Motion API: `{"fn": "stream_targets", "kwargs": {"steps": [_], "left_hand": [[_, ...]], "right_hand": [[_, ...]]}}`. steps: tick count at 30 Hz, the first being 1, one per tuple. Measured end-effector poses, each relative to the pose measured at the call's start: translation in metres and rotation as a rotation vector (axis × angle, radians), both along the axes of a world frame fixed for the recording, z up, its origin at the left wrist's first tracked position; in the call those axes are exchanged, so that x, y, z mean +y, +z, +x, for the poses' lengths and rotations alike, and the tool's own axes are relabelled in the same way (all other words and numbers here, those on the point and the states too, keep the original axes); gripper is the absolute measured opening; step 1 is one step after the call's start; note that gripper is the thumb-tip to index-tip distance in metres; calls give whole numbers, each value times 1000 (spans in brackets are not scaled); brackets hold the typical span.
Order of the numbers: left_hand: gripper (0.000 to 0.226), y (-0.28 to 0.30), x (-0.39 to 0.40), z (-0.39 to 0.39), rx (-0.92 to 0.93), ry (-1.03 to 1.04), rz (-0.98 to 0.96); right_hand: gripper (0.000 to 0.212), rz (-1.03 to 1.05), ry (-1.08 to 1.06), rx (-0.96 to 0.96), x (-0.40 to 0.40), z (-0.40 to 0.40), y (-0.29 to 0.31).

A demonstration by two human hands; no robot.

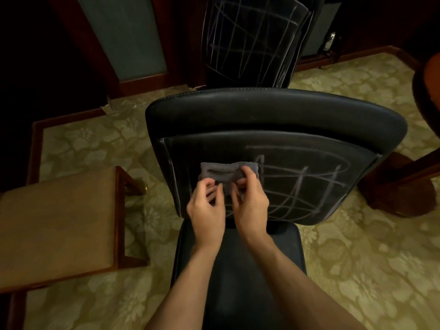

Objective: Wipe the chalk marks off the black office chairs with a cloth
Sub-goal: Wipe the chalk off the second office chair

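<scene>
A black office chair (273, 115) stands right in front of me, its backrest facing me. White chalk lines (309, 184) cross the right half of the backrest; the left half looks mostly dark, with a faint line down its left edge. A folded grey cloth (223, 172) rests against the backrest. My left hand (207, 208) pinches its lower left part and my right hand (250, 201) grips its right side. A second black chair (252, 39) stands behind, its back covered in a chalk grid.
A brown padded wooden stool (59, 225) stands at the left. Dark wooden furniture (404, 177) sits at the right, with an orange seat edge (431, 67) above it. The floor is patterned beige carpet (357, 270). Wooden panels and a skirting board run along the back.
</scene>
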State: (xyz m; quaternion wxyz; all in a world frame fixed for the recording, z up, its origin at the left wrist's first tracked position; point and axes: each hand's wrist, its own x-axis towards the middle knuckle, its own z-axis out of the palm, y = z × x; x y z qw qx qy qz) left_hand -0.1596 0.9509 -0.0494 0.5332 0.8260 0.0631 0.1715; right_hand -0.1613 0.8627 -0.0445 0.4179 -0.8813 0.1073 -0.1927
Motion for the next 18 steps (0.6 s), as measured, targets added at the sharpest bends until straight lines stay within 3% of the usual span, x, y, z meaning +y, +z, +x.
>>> {"fn": "stream_targets", "kwargs": {"steps": [3,10,18], "left_hand": [[32,-8,8,4,-47,-64,104],[39,-14,6,33,-105,-78,472],[24,25,-10,51,-281,-57,432]], "right_hand": [[38,-187,40,-40,-18,3,-10],[11,-287,28,-43,-24,31,-10],[14,-334,-23,-239,-42,40,39]]}}
